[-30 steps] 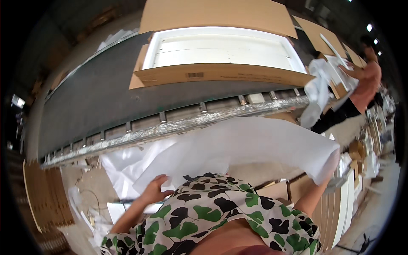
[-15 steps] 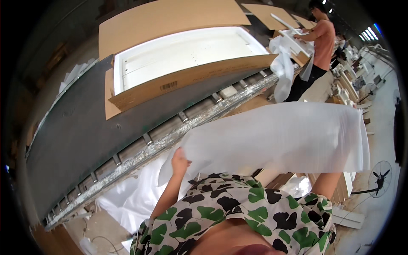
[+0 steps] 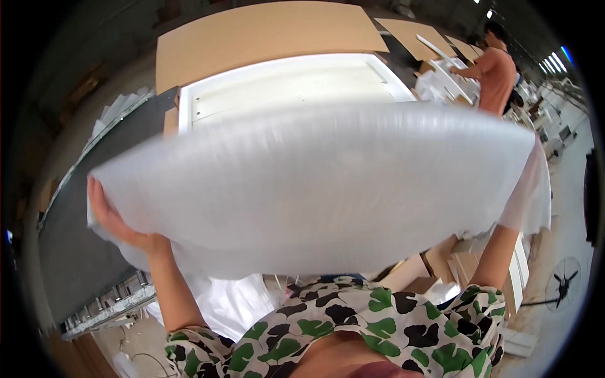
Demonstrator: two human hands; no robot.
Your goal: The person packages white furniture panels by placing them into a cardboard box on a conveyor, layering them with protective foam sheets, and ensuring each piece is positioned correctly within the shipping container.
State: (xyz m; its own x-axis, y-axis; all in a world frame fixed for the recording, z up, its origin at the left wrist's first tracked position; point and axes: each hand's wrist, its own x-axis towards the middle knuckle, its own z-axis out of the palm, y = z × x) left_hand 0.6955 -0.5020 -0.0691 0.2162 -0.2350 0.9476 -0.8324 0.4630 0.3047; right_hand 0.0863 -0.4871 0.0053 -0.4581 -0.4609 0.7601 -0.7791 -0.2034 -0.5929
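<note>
A wide translucent white foam sheet (image 3: 328,183) is stretched out in front of me, its middle blurred by motion. At the sheet's left end my left hand (image 3: 120,220) is closed on the edge, fingers pointing up. My right hand (image 3: 527,167) holds up the right end; it shows only dimly through the foam, its fingers hidden. Beyond the sheet, a white panel (image 3: 271,88) with a raised rim lies in an opened cardboard carton (image 3: 265,31), whose far flap is folded out. The sheet covers the carton's near side.
The carton rests on a dark conveyor belt (image 3: 69,252) with a metal side rail (image 3: 113,315). A co-worker in an orange shirt (image 3: 498,79) handles white parts at the far right. More white foam (image 3: 227,309) hangs below the rail. A fan (image 3: 563,285) stands at right.
My left hand has moved far to the left, spreading the foam sheet wide. The sheet has risen toward the carton and now hides its near flap. My right hand has risen slightly.
</note>
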